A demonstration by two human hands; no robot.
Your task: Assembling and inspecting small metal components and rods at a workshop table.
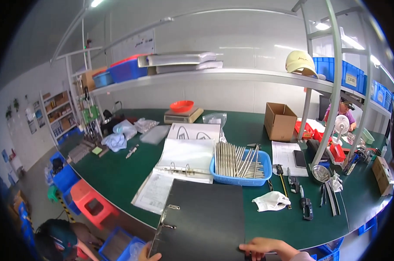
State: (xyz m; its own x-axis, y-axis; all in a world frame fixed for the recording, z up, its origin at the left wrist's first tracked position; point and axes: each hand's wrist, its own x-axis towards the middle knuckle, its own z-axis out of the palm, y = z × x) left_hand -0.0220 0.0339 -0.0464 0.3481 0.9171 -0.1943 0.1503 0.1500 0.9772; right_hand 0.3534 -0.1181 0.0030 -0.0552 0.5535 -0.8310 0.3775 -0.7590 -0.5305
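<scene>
A black ring binder (205,217) with metal-rimmed slots along its left side lies tilted over the front edge of the green table. My left hand (150,254), partly cut off by the lower edge, grips its lower left corner, thumb on top. Its lower right corner is pinched by my right hand (262,247); the fingertips underneath are hidden. Just behind lies an open ring binder (186,169) with white pages, partly covered by the black one. A blue basket (240,179) full of thin metal rods (231,158) stands beside it.
Right of the basket lie a white cloth (271,201), calipers (281,178), micrometers (307,206) and a phone (300,158) on paper. A scale (182,116) with an orange bowl and a cardboard box (280,122) stand behind. People sit at lower left and far right; a red stool (86,195) stands left.
</scene>
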